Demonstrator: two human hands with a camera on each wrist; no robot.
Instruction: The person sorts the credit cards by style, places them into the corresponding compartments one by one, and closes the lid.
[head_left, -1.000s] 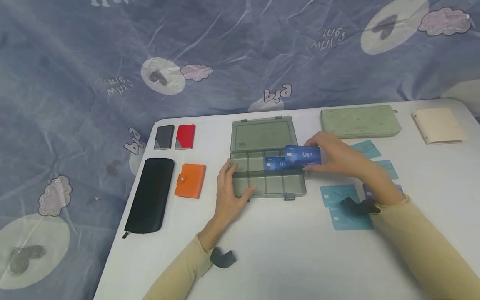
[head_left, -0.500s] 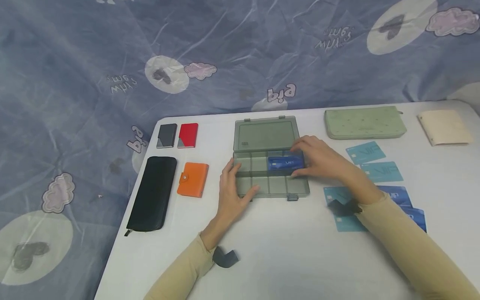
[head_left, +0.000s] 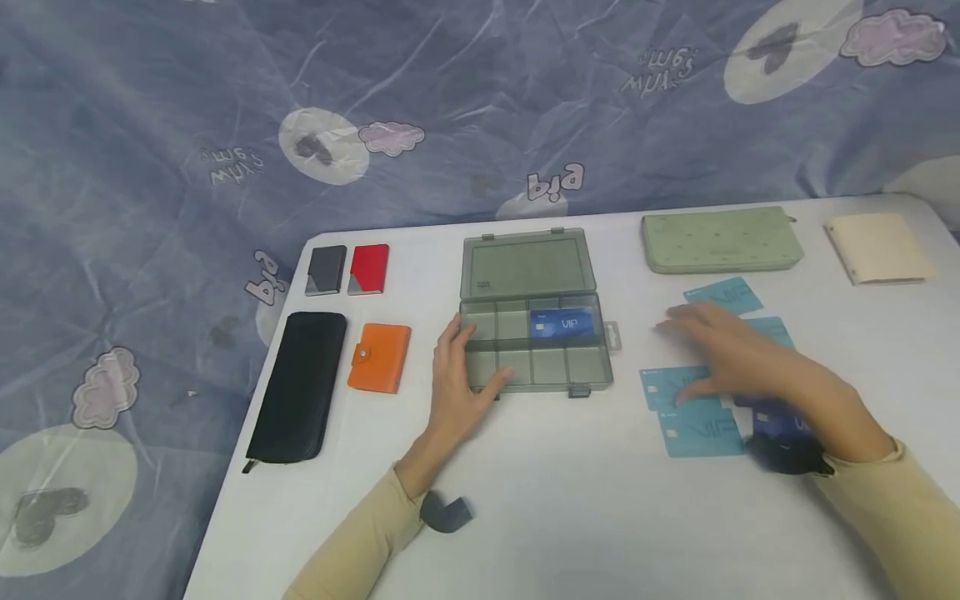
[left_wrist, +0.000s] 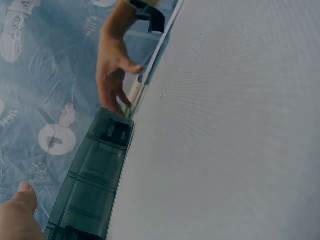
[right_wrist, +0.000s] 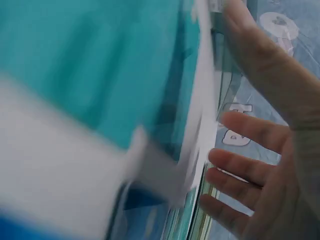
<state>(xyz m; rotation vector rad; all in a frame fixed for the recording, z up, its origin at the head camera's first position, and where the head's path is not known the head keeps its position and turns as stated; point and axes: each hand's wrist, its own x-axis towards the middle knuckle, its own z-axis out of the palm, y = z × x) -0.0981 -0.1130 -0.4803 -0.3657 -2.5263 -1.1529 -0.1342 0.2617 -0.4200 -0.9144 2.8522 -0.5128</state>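
Observation:
A clear grey-green compartment box [head_left: 528, 265] lies on the table, its lid folded back. One blue VIP card [head_left: 566, 323] sits in the upper right of its tray. My left hand [head_left: 456, 396] rests at the box's left front corner, fingers along the left side and thumb over the front edge. To the right of the box, my right hand [head_left: 738, 354] hovers over loose cards with spread fingers and holds nothing. Several teal cards [head_left: 701, 437] lie beneath and around it. Blue cards [head_left: 776, 421] show partly, covered by the right hand and wrist.
Behind the cards lies a green zip wallet [head_left: 722, 240], with a cream card holder [head_left: 879, 248] farther right. On the left are a black long wallet [head_left: 296, 387], an orange snap card holder [head_left: 381, 358], a dark card case [head_left: 326, 269] and a red one [head_left: 369, 268].
My right hand lowered a blue card into the box, let go and moved right over the loose cards. The left hand stays at the box corner.

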